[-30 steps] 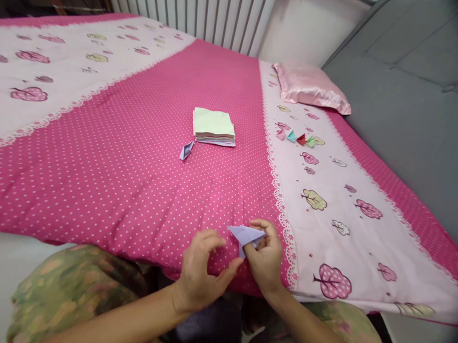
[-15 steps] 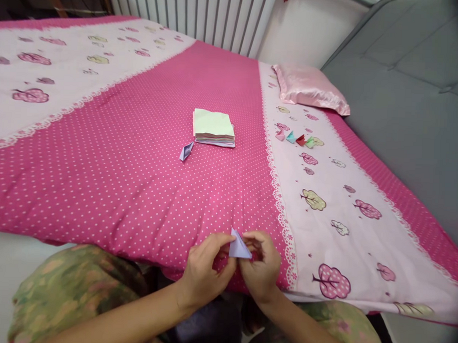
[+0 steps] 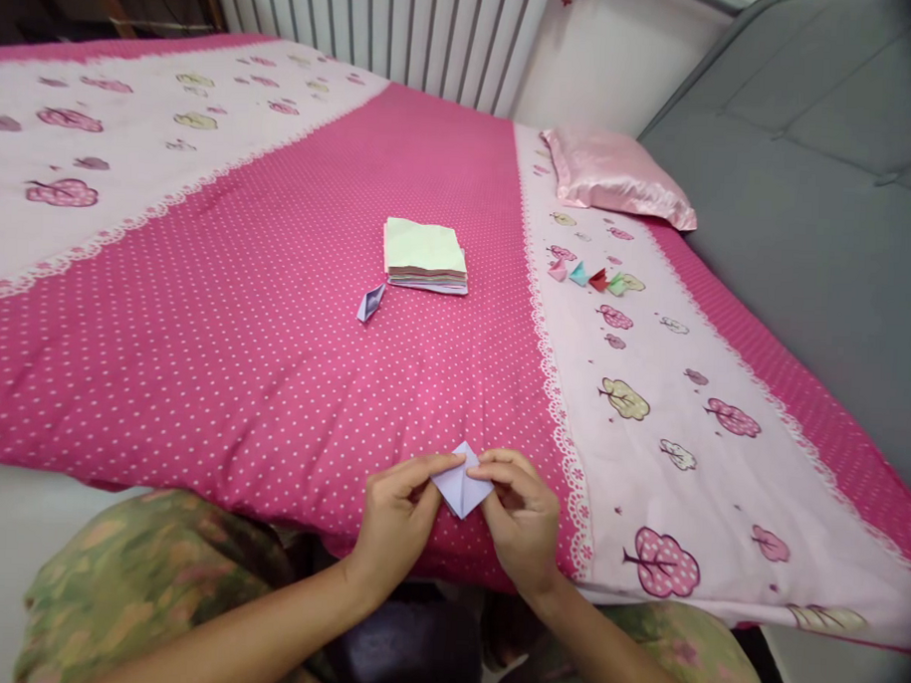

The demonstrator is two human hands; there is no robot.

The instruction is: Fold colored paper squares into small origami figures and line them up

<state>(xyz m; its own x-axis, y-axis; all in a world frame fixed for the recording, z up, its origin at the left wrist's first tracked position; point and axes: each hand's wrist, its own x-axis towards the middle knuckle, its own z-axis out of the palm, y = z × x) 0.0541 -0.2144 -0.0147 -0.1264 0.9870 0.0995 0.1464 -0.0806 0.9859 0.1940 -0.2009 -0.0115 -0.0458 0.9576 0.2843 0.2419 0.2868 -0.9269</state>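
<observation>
A small lavender folded paper (image 3: 462, 489), diamond-shaped with a crease down its middle, is held above the near edge of the bed. My left hand (image 3: 398, 519) pinches its left corner between thumb and fingers. On the other side, my right hand (image 3: 520, 523) grips the right corner, with fingertips lying over the upper face. Farther off, a lavender paper boat (image 3: 371, 303) lies on the pink dotted cover beside a stack of square paper (image 3: 426, 249), whose top sheet is pale green.
Several small folded paper boats (image 3: 598, 279) in pink, blue, red and green sit in a row on the white printed band. Behind them lies a pink satin pillow (image 3: 618, 176). A grey padded headboard (image 3: 812, 175) borders the right side.
The lavender paper has gone from a triangle shape to a flat, wider diamond. Both hands have shifted slightly, with the right fingers now over the paper's face.
</observation>
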